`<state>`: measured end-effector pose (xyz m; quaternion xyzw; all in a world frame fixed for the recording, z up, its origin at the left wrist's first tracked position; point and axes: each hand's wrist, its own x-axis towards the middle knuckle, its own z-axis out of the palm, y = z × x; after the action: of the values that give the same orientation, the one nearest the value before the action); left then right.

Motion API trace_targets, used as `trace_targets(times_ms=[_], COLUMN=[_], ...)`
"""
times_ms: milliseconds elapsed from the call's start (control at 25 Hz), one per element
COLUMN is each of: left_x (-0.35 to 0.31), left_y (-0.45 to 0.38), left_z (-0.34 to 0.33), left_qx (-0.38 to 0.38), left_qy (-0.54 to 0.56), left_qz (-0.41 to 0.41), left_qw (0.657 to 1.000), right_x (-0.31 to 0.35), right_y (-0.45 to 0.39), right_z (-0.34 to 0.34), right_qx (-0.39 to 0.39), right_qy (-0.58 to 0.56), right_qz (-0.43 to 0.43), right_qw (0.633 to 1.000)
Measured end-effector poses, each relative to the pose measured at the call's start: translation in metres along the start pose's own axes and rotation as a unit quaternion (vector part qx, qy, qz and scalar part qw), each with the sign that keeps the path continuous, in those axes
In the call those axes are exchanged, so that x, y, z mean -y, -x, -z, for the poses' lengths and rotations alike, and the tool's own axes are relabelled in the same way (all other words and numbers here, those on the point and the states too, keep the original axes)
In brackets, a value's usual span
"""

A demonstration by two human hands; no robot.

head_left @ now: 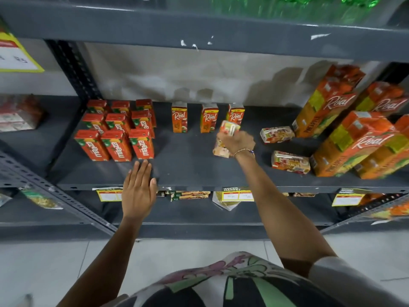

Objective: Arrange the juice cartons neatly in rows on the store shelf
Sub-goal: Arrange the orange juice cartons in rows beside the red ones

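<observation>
On the dark grey metal shelf (188, 171), the right hand (238, 142) is closed around a small pale juice carton (229, 129), its lower half partly hidden by the fingers and its print blurred. The left hand (138, 189) hovers flat and empty, fingers spread, at the shelf's front edge. 9 red Maaza cartons (117, 129) stand in rows at left; 3 orange Real cartons (209, 117) line the back. The tall orange cartons (354, 138) are cut off at right.

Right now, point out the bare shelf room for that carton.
Open shelf lies between the Maaza block and the right hand, in front of the three upright Real cartons. The right side is crowded with lying cartons and tall pineapple cartons.
</observation>
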<state>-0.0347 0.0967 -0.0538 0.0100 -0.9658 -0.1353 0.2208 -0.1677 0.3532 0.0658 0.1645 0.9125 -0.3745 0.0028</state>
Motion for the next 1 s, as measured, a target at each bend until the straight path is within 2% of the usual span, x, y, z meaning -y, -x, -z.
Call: trace_targets(times_ms=[120,200,400,520,600,680,760,880,1000], left_x=[0.008,0.009,0.010,0.014,0.013,0.013,0.013,0.012,0.012], left_y=[0.001,0.000,-0.001,-0.002,-0.001,-0.003,-0.002,-0.002,-0.001], left_z=[0.005,0.006,0.006,0.006,0.005,0.006,0.006,0.008,0.008], left_qx=[0.017,0.020,0.022,0.018,0.016,0.014,0.013,0.014,0.013], left_qy=[-0.002,0.009,0.026,0.036,0.039,0.045,0.045,0.046,0.046], left_qz=[0.016,0.016,0.012,0.009,0.008,0.013,0.013,0.013,0.010], left_qw=[1.000,1.000,0.999,0.999,0.999,0.999,0.999,0.999,0.999], right_x=[0.033,0.049,0.053,0.057,0.071,0.089,0.098,0.101,0.105], right_y=[0.028,0.044,0.057,0.051,0.038,0.027,0.023,0.022,0.019], right_z=[-0.038,-0.063,-0.095,-0.076,-0.048,-0.024,-0.016,-0.017,-0.021], right_qx=[-0.028,-0.031,-0.007,0.079,0.144,0.210,0.272,0.282,0.236], right_qy=[-0.064,-0.065,0.016,0.052,0.090,0.178,0.238,0.257,0.281], right_qz=[0.100,0.140,0.142,0.158,0.254,0.380,0.425,0.422,0.404], right_qw=[0.993,0.988,0.990,0.983,0.952,0.883,0.830,0.822,0.838])
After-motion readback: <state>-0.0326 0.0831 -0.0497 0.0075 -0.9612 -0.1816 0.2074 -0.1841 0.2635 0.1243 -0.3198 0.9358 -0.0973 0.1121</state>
